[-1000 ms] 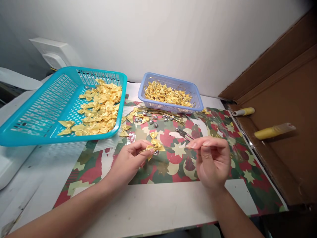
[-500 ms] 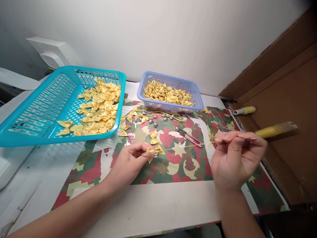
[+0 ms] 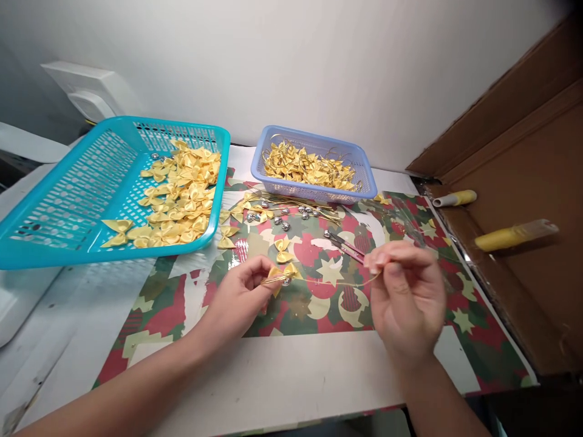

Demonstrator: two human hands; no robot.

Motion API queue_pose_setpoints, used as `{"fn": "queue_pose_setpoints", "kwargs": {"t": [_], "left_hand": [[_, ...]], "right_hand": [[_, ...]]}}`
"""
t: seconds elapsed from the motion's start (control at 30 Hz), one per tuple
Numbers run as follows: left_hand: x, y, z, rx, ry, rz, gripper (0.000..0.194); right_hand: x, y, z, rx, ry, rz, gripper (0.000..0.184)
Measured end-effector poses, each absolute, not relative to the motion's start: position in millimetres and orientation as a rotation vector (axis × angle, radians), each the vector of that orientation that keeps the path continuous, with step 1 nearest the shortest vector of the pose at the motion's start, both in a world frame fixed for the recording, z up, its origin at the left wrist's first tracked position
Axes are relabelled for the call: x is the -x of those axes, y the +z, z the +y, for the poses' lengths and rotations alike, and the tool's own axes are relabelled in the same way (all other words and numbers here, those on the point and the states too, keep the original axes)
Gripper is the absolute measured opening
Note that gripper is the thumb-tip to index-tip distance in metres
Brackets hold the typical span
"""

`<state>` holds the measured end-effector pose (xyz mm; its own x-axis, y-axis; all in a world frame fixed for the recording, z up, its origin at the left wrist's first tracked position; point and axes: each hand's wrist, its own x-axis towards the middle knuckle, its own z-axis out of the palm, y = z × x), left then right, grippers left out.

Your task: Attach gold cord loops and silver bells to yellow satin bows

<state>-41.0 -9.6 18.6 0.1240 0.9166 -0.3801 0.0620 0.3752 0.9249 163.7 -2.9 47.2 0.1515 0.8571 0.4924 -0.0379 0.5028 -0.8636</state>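
Observation:
Between the thumb and fingers of my left hand (image 3: 248, 291) is a yellow ribbon bow (image 3: 288, 271), with a small silver bell (image 3: 286, 281) at its middle. A thin gold cord (image 3: 337, 283) runs from the bow to the right, sagging slightly. My right hand (image 3: 405, 291) pinches the cord's other end, palm turned up. Another yellow bow lies just beyond my left hand. Thread snips (image 3: 345, 247) with pink handles lie beside my right fingers, which cover the handle ends.
At the left stands a turquoise basket (image 3: 223, 182) of yellow bows. A lilac basket (image 3: 314, 193) at the back holds bows with gold cords. Loose silver bells (image 3: 285, 226) and gold cord lengths lie before it. Cardboard with yellow tubes (image 3: 510, 237) borders the right.
My right hand has moved left and slightly down, toward my left hand. The gold cord, taut before, now hangs slack. My left hand still holds the bow in nearly the same place.

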Motion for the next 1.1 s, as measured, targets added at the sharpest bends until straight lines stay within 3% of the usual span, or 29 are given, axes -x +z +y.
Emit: {"fn": "queue_pose_setpoints", "kwargs": {"t": [0.23,0.4,0.57,1.1], "left_hand": [[39.6,21.1,-10.8,-1.052,0.818,1.240,0.018],[39.6,25.2,-10.0,-1.063,0.779,1.197,0.020],[41.4,22.6,-10.3,-1.004,0.777,1.217,0.026],[41.5,26.5,-9.1,-0.995,0.790,1.289,0.021]], "right_hand": [[-143.9,35.1,-19.6,0.906,1.123,-1.600,0.016],[-135.2,29.0,-20.0,1.099,0.920,-1.900,0.012],[-137.6,23.8,-19.0,1.291,0.931,-1.994,0.016],[-138.2,22.4,-19.7,1.268,0.909,-2.063,0.013]]}}
